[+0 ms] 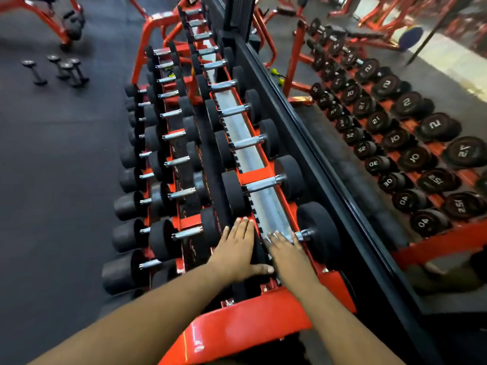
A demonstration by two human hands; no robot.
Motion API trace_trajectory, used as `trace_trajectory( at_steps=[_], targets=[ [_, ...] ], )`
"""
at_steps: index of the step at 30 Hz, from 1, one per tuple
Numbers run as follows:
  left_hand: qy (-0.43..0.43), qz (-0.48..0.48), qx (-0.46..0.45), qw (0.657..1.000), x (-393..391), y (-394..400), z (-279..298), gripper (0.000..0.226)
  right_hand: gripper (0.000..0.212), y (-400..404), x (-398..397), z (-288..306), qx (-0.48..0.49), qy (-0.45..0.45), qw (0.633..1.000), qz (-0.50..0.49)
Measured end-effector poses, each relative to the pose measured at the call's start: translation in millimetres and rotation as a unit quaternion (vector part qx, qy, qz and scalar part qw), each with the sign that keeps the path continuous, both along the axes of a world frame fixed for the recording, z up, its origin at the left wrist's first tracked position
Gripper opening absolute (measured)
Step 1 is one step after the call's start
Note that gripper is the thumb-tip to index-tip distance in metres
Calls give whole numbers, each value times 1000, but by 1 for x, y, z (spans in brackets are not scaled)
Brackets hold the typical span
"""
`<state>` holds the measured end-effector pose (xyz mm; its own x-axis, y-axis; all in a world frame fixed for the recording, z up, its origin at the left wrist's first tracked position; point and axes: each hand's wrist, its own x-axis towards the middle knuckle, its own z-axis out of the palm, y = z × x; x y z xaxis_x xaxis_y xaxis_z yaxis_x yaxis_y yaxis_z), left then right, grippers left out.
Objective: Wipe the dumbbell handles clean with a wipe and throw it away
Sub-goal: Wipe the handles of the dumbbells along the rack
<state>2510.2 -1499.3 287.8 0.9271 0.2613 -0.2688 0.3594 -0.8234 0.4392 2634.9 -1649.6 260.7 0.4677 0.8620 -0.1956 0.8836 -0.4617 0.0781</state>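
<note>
Right hand [286,250] lies on the nearest dumbbell's handle [303,235], grip unclear; left hand [237,248] flat on its 9-o'clock head. Wipe unseen; most handles seemingly remain.

The right hand [286,252] covers the nearest dumbbell's handle [303,235], hiding any wipe beneath. Both forearms are cut off at the frame's bottom edge. Machines [411,11] at upper right are blurred.

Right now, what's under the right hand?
The right hand lies over the nearest top-row dumbbell's handle; only its chrome end shows beside the black head. Any wipe beneath is covered; can't tell.
</note>
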Motion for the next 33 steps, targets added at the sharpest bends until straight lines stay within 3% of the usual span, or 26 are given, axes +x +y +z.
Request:
trace_trajectory(
  at_steps=[2, 5, 11, 16, 22, 27, 33],
  targets=[
    [18, 2, 37, 999, 2, -6, 3, 139, 79, -14, -12, -4, 28, -15, 999, 27],
    [38, 0, 72, 997, 5, -7, 4, 144, 83, -22, -21, -7, 59, -48, 996, 44],
    [66, 8, 75, 995, 11, -4, 4, 151, 96, 9, -15, -1, -34, -34, 999, 4],
    [84, 10, 55, 995, 15, -3, 9, 153, 80, -28, -15, -7, -10, -56, 997, 59],
    [86, 17, 49, 995, 15, -3, 12, 151, 86, 1, -14, 5, -17, -29, 999, 14],
    [86, 18, 49, 995, 15, -3, 12, 151, 78, -31, -10, -13, 17, -53, 998, 41],
    [83, 19, 60, 995, 15, -4, 13, 151, 79, -1, -3, 1, 5, -45, 999, 23]
  ],
)
